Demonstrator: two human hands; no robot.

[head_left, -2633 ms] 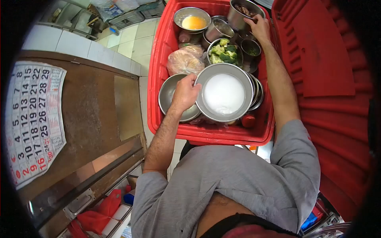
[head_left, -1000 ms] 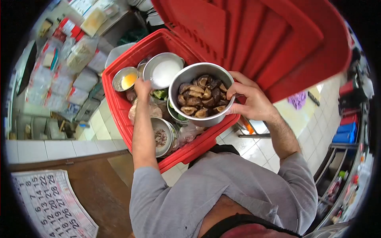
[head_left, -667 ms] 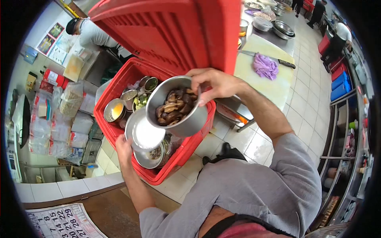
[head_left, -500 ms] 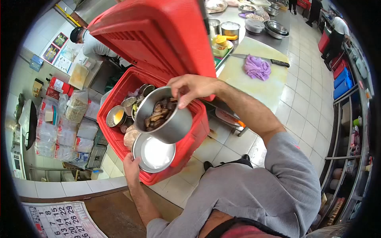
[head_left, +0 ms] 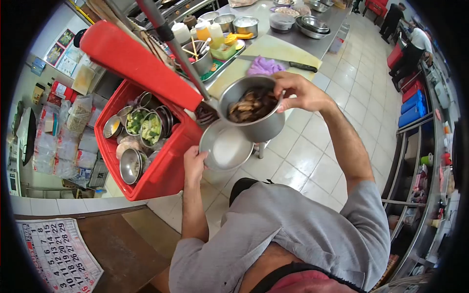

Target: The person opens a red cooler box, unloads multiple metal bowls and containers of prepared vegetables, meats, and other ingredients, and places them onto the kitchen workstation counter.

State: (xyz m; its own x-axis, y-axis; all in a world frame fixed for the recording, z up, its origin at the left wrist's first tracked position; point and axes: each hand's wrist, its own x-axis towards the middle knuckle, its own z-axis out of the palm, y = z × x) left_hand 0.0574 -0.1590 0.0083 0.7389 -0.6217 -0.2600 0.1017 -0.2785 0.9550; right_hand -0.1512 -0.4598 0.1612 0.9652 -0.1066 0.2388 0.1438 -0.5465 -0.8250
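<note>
My left hand (head_left: 194, 165) grips the rim of a shallow metal bowl (head_left: 226, 148) with white contents. My right hand (head_left: 301, 92) pinches the rim of a deep metal pot (head_left: 266, 128) holding brown mushroom-like pieces (head_left: 252, 104). The pot is tilted slightly and overlaps the bowl's upper right edge from above. Both vessels are in the air, to the right of a red cooler box (head_left: 168, 178). Inside the box are bowls of green vegetables (head_left: 151, 129), a bowl with yellow content (head_left: 113, 126) and a metal bowl (head_left: 130, 166).
The red lid (head_left: 141, 63) stands raised. Behind the pot, a cutting board (head_left: 300, 53) bears a purple cloth (head_left: 266, 66) and a knife (head_left: 303, 66). Squeeze bottles (head_left: 202, 31) and pans stand on the steel counter (head_left: 328, 22). Co-workers (head_left: 419, 43) stand far right; shelving (head_left: 398, 166) lines the right.
Both my hands have carried the bowl and pot from over the red box out to its right, towards the counter. The view has turned, showing more counter. The lid now sits lower and farther left.
</note>
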